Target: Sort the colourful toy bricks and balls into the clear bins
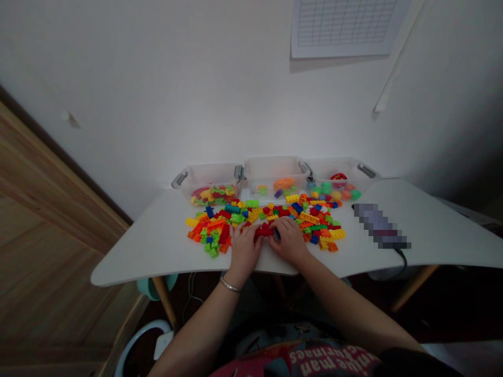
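Between my two hands is a red toy building brick (264, 230), close to the table's front edge. My left hand (244, 246) is closed on its left end, and a bracelet circles that wrist. On the other end, the fingers of my right hand (288, 241) are closed around the brick; a dark patch by those fingers is too unclear to name. Loose building bricks (210, 225) in red, yellow, green, orange and blue lie spread around and behind both hands. Whether the red piece is one brick or joined ones is hidden by my fingers.
Three clear plastic boxes line the wall: a left box (212, 170) with bricks, a middle box (275, 163) with a few pieces, a right box (334, 166) with colourful round pieces. A blurred phone-like device (379, 228) with a cable lies right on the white table (137, 251).
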The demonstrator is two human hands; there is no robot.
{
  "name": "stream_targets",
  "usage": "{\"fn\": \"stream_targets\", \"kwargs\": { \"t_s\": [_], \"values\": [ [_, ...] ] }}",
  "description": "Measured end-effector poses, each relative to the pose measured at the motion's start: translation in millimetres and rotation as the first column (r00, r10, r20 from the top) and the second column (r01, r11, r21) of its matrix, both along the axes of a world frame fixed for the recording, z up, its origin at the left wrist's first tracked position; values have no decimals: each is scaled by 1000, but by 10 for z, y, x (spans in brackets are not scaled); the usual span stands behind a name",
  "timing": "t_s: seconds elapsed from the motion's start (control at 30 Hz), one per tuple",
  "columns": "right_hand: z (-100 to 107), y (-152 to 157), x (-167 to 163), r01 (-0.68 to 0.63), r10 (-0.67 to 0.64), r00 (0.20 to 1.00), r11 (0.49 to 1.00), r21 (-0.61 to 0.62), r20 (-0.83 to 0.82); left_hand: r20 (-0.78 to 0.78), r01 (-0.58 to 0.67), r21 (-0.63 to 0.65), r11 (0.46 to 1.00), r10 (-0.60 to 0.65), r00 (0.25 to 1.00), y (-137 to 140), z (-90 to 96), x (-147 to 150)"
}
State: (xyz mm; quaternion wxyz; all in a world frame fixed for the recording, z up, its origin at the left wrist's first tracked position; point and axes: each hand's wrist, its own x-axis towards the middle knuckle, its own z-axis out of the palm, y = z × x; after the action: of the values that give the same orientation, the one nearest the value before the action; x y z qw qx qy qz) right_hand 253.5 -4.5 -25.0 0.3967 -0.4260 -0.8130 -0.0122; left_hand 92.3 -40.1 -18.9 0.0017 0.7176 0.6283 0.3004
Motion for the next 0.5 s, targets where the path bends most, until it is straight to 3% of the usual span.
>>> {"fn": "stream_targets", "kwargs": {
  "t_s": [0.33,0.5],
  "values": [
    [-14,17,47,-33,34,999,999,-24,29,80,15,-11,1000,-14,997,20,3,-14],
    [-15,12,32,10,-11,1000,999,-47,-29,88,3,43,999,-7,996,30,-43,-7]
  ]
}}
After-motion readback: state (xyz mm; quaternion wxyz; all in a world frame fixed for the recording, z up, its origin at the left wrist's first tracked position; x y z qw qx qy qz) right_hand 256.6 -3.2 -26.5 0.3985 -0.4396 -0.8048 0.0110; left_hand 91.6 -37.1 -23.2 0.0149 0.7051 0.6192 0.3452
